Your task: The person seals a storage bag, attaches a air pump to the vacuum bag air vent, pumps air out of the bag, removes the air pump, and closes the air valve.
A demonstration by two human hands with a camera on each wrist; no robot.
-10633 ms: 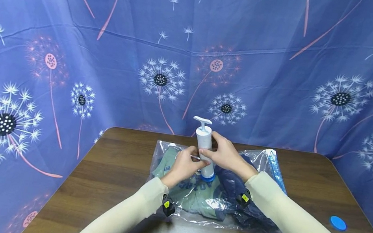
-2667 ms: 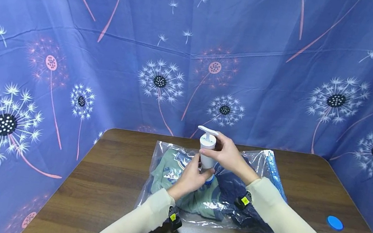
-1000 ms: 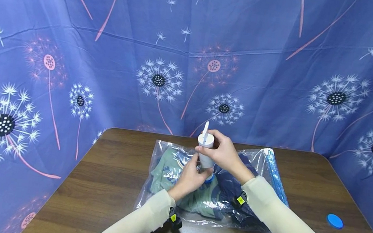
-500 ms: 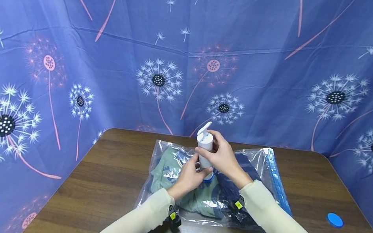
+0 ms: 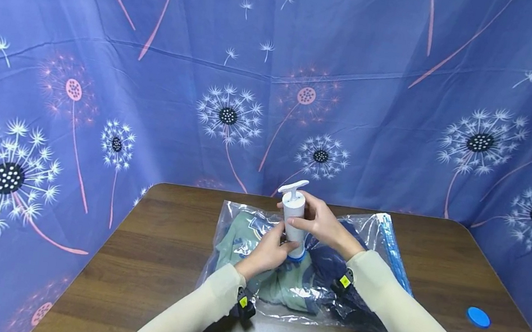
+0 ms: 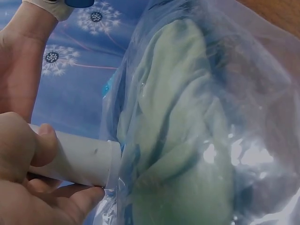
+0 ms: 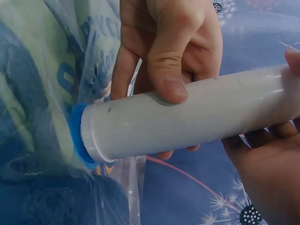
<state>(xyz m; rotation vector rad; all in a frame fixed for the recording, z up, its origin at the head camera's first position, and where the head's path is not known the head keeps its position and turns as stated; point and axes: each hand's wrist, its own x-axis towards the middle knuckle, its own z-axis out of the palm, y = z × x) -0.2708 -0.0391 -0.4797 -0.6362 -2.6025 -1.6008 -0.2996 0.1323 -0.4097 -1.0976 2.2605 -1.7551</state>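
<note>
A white hand pump (image 5: 293, 215) with a T-shaped handle (image 5: 293, 187) stands nearly upright on a clear plastic storage bag (image 5: 230, 210). Its lower end meets the bag's round blue valve (image 7: 78, 136). My left hand (image 5: 266, 252) grips the lower part of the barrel, thumb on the near side. Higher up, just under the handle, my right hand (image 5: 321, 223) holds the barrel with thumb and fingers on either side. The bag contains a green garment (image 6: 173, 117) with dark lettering and a navy garment (image 5: 326, 262), under shiny, wrinkled film.
A blue zip strip (image 5: 394, 252) runs along the bag's right side. On the brown wooden table (image 5: 157, 253) a round blue cap (image 5: 478, 317) lies to the right. Blue dandelion-print fabric (image 5: 164, 89) hangs behind and at both sides.
The pump's handle has turned from end-on to slanting across the view. The right hand has shifted its hold on the barrel, while the left stays low on it. The bag stays put.
</note>
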